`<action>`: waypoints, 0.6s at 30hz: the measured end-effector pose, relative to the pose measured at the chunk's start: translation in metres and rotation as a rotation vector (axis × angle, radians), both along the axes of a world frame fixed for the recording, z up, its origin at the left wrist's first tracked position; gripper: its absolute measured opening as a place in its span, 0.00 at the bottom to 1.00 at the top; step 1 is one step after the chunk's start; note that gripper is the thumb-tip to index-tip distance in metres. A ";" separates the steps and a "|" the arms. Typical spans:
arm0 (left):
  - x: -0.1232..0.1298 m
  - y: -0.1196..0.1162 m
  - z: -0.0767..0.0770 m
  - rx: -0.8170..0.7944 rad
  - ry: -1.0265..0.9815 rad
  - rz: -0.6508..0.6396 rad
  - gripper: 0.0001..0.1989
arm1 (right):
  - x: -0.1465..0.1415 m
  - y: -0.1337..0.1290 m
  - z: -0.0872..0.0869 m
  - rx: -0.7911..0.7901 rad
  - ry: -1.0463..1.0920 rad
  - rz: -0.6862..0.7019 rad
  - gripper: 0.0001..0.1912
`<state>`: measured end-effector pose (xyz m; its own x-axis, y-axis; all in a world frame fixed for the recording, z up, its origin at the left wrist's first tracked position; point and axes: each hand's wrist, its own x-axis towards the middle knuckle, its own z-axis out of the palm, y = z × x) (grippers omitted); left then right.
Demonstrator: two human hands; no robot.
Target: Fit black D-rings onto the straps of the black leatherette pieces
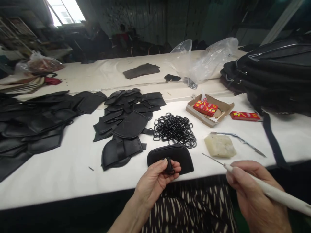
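Note:
At the table's front edge, my left hand point(160, 176) pinches a folded black strap loop point(169, 165) between thumb and fingers. Beneath it lies a curved black leather piece point(186, 157); whether the strap is joined to it is hidden by my fingers. My right hand point(257, 194) grips a white-handled awl point(264, 186), its thin metal tip pointing left, apart from the left hand. Just beyond the leather piece is a heap of black metal rings point(173, 129). A yellowish wax-like block point(220, 146) sits past the awl's tip.
Stacked black leather pieces point(128, 123) cover the left side, with more point(36, 126) farther left. Beyond the block are tweezers point(239, 139), a cardboard tray point(190, 110) holding a red box, and another red box point(245, 116). A black bag point(279, 77) stands at the right.

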<state>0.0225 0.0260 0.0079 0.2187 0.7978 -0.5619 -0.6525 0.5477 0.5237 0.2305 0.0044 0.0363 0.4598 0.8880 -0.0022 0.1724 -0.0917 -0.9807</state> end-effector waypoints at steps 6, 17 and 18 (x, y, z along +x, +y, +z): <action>-0.002 -0.002 -0.001 0.043 -0.022 -0.022 0.08 | -0.040 0.001 -0.010 -0.049 0.167 0.279 0.12; -0.002 -0.004 0.001 0.082 -0.023 -0.059 0.09 | -0.052 0.010 -0.011 -0.040 -0.010 0.391 0.12; -0.002 -0.004 0.001 0.081 -0.024 -0.060 0.10 | -0.054 0.011 -0.011 -0.038 -0.018 0.400 0.12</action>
<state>0.0201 0.0225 0.0087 0.2802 0.8253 -0.4902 -0.6324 0.5429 0.5525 0.1770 0.0154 0.0252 0.0785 0.9963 -0.0337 0.2189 -0.0502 -0.9745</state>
